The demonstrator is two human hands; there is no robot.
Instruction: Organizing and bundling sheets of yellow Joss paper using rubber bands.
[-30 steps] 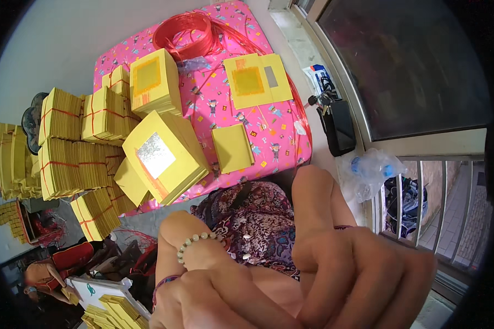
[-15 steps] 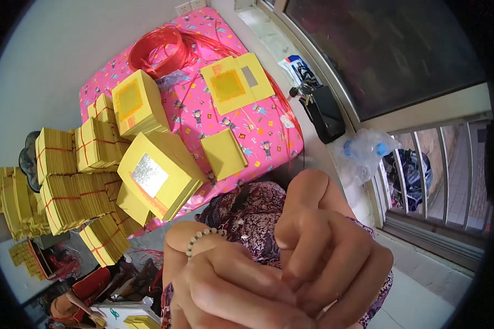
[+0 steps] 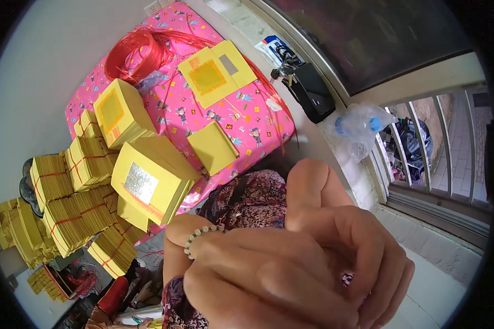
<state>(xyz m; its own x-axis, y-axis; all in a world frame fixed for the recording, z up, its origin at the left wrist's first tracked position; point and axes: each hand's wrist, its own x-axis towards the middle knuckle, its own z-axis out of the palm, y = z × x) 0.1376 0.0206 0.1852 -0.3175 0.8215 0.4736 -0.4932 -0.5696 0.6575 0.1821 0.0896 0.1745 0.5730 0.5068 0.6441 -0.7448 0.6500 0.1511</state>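
Observation:
Close in front of me, my left hand (image 3: 269, 274) and my right hand (image 3: 370, 255) meet over my lap. Pale beads form a bracelet (image 3: 191, 244) on the left wrist. The left fingers are bent and pressed together, pointing toward the right hand. Curled fingers close up my right hand beside them. Whatever lies between the fingertips, if anything, is hidden. Nearest beyond the hands is the purple patterned cloth (image 3: 247, 205) over my lap.
A pink patterned table (image 3: 247, 118) bears yellow paper stacks (image 3: 142, 181), loose yellow sheets (image 3: 214, 149) and a red strap coil (image 3: 129, 57). Red-tied bundles (image 3: 74, 219) are piled at left. On the right sill lie a black case (image 3: 313, 98), keys (image 3: 286, 71) and clear plastic bottles (image 3: 359, 126).
My hands have shifted right, and the left hand now lies across more of the right. The view has turned slightly, so the table sits farther left. Another person at lower left has mostly left view.

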